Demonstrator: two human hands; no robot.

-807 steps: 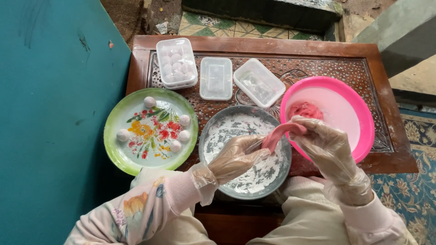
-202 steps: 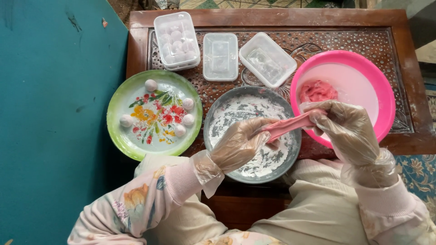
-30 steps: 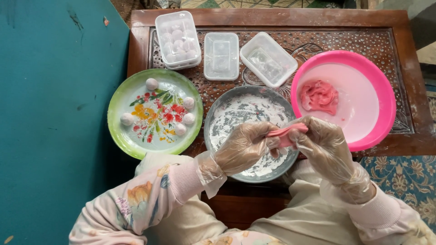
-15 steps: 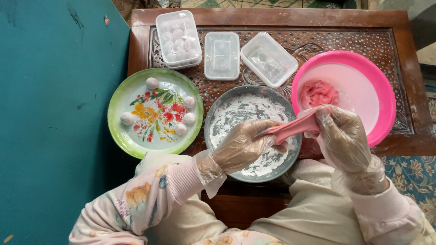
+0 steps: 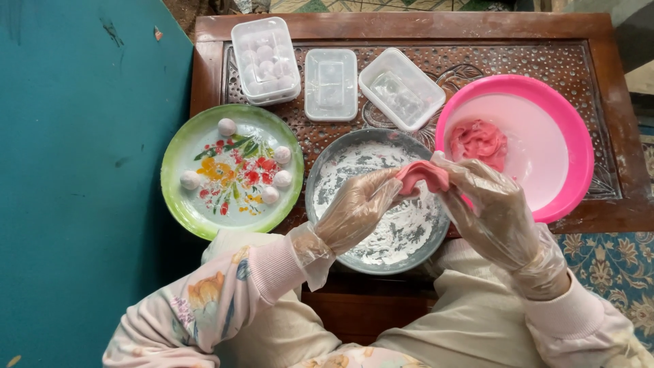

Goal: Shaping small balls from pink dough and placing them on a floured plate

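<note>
The carved wooden table fills the view, a teal surface beside it. On the right sits the pink bowl, a lump of pink dough inside. At the left is the green floral plate with five white balls on it, and between plate and bowl, the grey floured plate. Along the back stand three clear plastic boxes (the leftmost full of white balls). Both hands wear clear gloves: left hand and right hand each pinch one small pink dough piece, fingers closed on it, held just above the floured plate.
</note>
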